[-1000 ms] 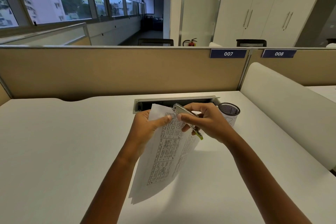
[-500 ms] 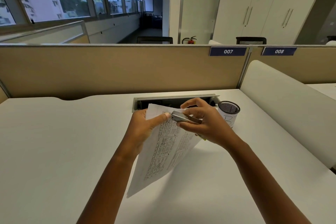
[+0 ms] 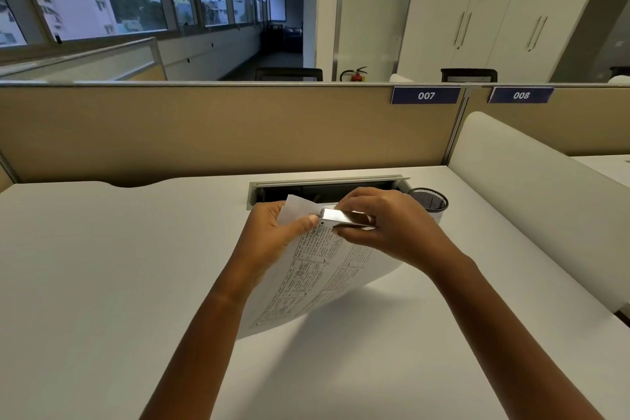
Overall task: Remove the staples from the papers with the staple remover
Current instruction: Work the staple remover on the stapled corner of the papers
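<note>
A stapled set of printed papers (image 3: pixel 317 283) hangs tilted above the white desk (image 3: pixel 102 283). My left hand (image 3: pixel 272 235) pinches its top left corner, thumb on the front. My right hand (image 3: pixel 385 228) grips a silver metal staple remover (image 3: pixel 344 217), held level with its tip against the top corner of the papers beside my left thumb. The staple itself is too small to make out.
A black mesh pen cup (image 3: pixel 428 201) stands just right of my right hand. An open cable tray slot (image 3: pixel 327 182) runs along the desk's back edge. A tan partition (image 3: pixel 204 133) closes the back and a white divider (image 3: pixel 531 201) the right.
The staple remover turned from pointing down to level and its tip moved to the papers' top corner. The papers swung so their lower edge lifted toward the right.
</note>
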Demonstrator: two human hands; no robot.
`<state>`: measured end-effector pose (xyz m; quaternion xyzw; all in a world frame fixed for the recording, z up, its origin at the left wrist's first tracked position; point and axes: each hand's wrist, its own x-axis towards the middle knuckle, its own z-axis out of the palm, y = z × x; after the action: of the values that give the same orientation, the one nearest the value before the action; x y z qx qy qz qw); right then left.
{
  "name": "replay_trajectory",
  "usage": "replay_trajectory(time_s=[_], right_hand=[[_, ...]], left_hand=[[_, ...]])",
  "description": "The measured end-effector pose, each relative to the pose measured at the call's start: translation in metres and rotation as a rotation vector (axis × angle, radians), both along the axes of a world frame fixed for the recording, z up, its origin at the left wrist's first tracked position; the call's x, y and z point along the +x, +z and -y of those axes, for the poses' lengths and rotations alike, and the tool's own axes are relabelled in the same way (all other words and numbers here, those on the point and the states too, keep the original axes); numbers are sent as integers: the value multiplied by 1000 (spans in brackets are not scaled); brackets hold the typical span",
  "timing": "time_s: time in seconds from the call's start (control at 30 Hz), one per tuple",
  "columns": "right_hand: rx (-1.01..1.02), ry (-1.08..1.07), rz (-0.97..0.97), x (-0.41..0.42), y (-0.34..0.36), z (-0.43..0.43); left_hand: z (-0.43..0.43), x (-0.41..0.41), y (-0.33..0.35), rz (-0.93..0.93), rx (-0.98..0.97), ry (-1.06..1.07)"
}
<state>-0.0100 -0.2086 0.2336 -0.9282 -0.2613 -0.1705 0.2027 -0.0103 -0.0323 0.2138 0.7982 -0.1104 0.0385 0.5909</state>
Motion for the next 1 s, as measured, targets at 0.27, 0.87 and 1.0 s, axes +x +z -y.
replay_trajectory(time_s=[0.27, 0.87, 1.0], right_hand=[[-3, -13, 18, 0, -5, 0], [376, 29, -170, 2, -26, -7], [471, 40, -235, 3, -31, -10]], left_hand=[[2, -3, 2, 39, -28, 20], [0, -2, -2, 51, -100, 78], [0, -3, -3, 39, -116, 62]])
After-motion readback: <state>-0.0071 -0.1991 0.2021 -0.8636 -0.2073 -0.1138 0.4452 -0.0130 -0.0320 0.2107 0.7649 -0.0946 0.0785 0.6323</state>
